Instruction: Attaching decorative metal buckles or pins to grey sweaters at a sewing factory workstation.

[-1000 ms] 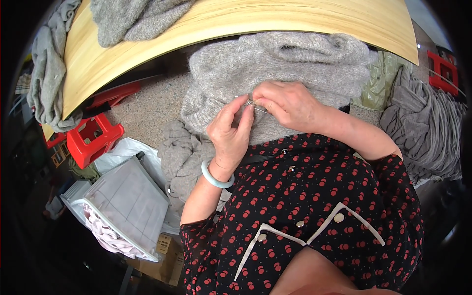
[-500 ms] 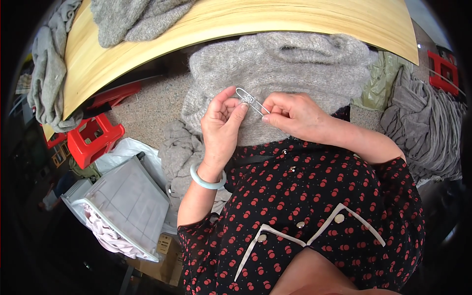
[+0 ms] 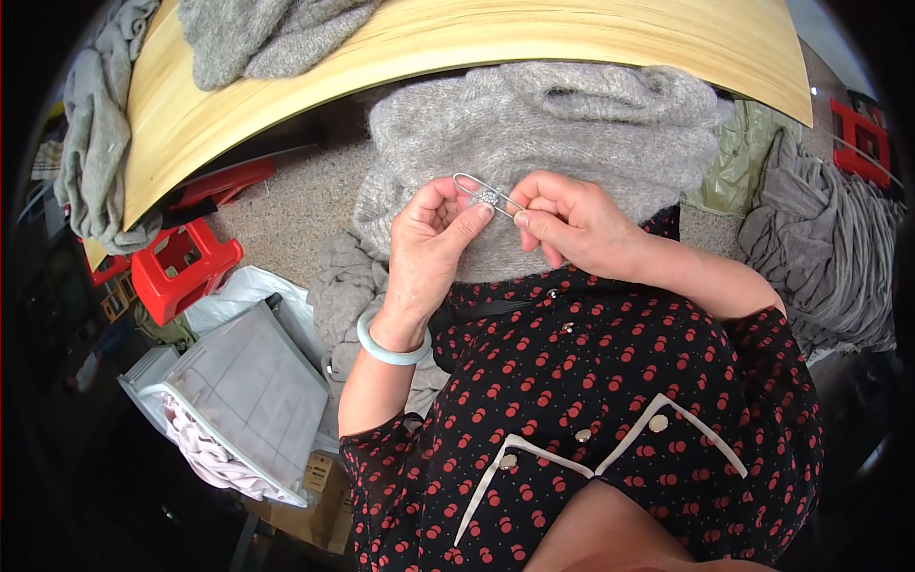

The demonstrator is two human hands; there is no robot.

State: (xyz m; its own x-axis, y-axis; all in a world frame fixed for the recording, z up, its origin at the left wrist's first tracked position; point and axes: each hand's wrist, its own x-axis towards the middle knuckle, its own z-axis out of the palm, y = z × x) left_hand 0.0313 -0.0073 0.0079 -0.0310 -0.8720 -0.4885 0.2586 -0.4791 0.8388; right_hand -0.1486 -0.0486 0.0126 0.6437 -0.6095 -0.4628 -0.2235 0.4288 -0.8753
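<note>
Above my lap, both hands hold a large silver safety pin (image 3: 505, 196), tilted down toward the right. A small cluster of glittering pieces (image 3: 489, 197) sits around its middle; what they are is too small to tell. My left hand (image 3: 431, 234), with a pale bangle (image 3: 393, 356) on its wrist, pinches the pin and cluster between thumb and forefinger. The thumb and forefinger of my right hand (image 3: 577, 224) close on the pin's right end, the other fingers curled below. Behind both hands a fuzzy grey knitted garment (image 3: 553, 129) is spread over my lap, reaching to the table edge.
A wood-grain table (image 3: 477, 38) curves across the top, with a folded grey knit (image 3: 272, 43) on it. Left are a red stool (image 3: 186, 267), a tilted pale plastic bin (image 3: 253, 381) and a cardboard box (image 3: 324, 500). A heap of grey knits (image 3: 820, 238) lies right.
The pin has turned a little flatter. My left thumb has moved slightly right, onto the glittering cluster, and my right fingers have shifted slightly along the pin's end.
</note>
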